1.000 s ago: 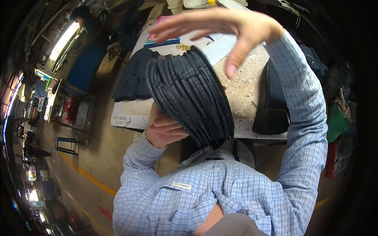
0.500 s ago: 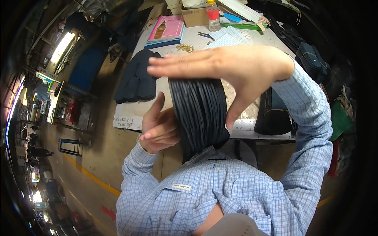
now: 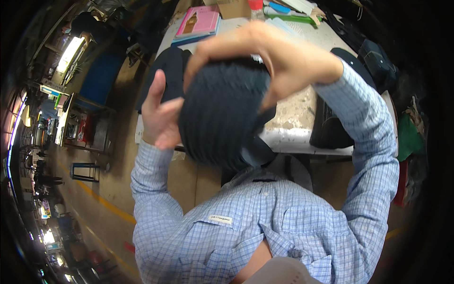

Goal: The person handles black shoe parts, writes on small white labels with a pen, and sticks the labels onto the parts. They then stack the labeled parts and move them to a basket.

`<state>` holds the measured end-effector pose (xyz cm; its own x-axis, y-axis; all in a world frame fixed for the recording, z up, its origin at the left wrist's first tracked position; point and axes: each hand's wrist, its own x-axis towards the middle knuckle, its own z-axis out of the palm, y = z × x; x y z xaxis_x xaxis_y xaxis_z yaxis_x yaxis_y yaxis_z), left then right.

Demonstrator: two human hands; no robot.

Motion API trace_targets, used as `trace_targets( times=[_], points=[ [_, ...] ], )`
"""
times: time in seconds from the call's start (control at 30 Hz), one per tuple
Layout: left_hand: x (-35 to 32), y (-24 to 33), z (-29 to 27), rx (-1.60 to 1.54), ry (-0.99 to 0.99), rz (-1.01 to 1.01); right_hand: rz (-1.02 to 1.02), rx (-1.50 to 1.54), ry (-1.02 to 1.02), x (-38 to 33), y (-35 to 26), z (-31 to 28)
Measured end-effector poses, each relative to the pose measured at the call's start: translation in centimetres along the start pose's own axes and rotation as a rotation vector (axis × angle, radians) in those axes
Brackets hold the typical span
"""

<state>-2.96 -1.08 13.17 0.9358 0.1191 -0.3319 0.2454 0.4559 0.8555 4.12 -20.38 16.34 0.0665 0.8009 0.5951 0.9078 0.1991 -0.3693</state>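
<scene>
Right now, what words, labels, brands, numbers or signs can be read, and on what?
White cloth label on the blue checked shirt: print too small and blurred.
Pink rectangular booklet: any cover lettering too small.
Clear plastic bottle with a red band: cut off above, nothing readable.
Ribbed black stack of flat pieces: no text visible.

One bare left hand (image 3: 160,116), one bare right hand (image 3: 279,59), one ridged black stack (image 3: 220,111) between them, one pink-covered book (image 3: 202,21) beyond.

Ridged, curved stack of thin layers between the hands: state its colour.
The ridged, curved stack of thin layers is bluish black, best seen in the head view.
</scene>
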Motion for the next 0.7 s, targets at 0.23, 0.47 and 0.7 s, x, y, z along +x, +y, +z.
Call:
trace_targets(
  times=[0.23,0.47,0.7],
  points=[
    [1.5,-1.6,-6.7,0.558,-0.280,0.996,0.428,-0.210,0.283,0.9,-4.5,-0.4],
    [6.7,-12.7,-11.1,0.579,-0.096,0.996,0.311,-0.292,0.235,1.2,-5.5,1.0],
    [3.2,-10.3,-16.1,0.638,-0.350,0.556,0.779,0.195,0.314,0.6,1.6,-0.2]
  ],
)
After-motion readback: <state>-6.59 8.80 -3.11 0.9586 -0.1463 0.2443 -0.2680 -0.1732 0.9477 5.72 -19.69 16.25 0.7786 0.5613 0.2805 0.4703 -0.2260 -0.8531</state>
